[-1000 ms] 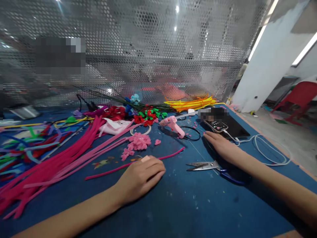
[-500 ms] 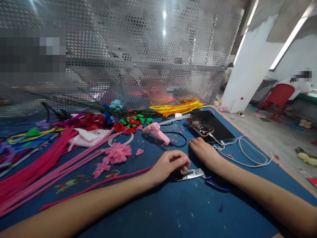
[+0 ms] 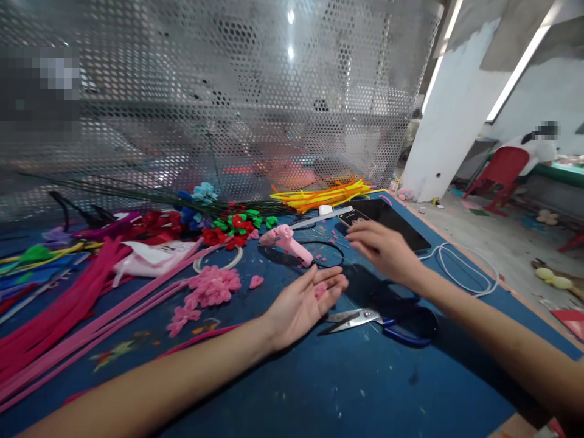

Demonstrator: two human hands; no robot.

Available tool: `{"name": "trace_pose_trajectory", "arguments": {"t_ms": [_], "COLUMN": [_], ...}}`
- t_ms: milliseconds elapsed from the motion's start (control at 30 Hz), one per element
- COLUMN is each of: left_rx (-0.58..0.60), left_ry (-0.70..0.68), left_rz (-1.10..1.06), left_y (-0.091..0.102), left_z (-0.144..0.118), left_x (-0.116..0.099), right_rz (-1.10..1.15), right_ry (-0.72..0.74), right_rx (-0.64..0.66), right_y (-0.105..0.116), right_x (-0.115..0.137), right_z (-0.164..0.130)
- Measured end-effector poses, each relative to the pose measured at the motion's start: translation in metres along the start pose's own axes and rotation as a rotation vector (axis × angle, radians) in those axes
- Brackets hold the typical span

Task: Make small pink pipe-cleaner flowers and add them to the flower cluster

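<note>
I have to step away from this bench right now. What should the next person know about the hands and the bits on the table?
Left hand: open, palm up above the blue table, with a small pink piece on the fingers.
Right hand: raised, empty as far as it shows, between the scissors and the phone.
Pink glue gun lies just beyond the left hand; made pink pieces are piled to its left, beside long pink pipe cleaners.
Scissors lie open, untouched. Many pipe cleaners remain uncut.
</note>
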State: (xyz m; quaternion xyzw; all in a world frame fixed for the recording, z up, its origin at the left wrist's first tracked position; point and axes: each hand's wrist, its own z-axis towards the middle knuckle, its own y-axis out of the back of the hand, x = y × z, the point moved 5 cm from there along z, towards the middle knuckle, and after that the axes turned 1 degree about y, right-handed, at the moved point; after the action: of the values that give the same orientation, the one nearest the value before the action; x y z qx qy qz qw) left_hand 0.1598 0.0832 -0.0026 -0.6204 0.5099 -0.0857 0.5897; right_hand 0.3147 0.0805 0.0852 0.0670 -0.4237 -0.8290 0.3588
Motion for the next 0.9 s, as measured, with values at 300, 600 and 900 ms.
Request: {"name": "trace_pose_trajectory", "arguments": {"t_ms": [300, 600, 900], "left_rx": [-0.063, -0.063, -0.014], "left_ry": [0.023, -0.002, 0.144], "left_rz": [0.010, 0.031, 0.080], "left_y": [0.003, 0.000, 0.000], "left_z": [0.002, 0.004, -0.006], "left_x": [-0.004, -0.003, 0.007], "right_rz": [-0.195, -0.165, -0.119], "right_ry": [-0.312, -0.223, -0.135], "right_rx": [0.127, -0.015, 0.051], "right_y": [-0.001, 0.002, 0.022], "right_x": [-0.104, -0.040, -0.010], "right_z": [-0.022, -0.005, -0.010]}}
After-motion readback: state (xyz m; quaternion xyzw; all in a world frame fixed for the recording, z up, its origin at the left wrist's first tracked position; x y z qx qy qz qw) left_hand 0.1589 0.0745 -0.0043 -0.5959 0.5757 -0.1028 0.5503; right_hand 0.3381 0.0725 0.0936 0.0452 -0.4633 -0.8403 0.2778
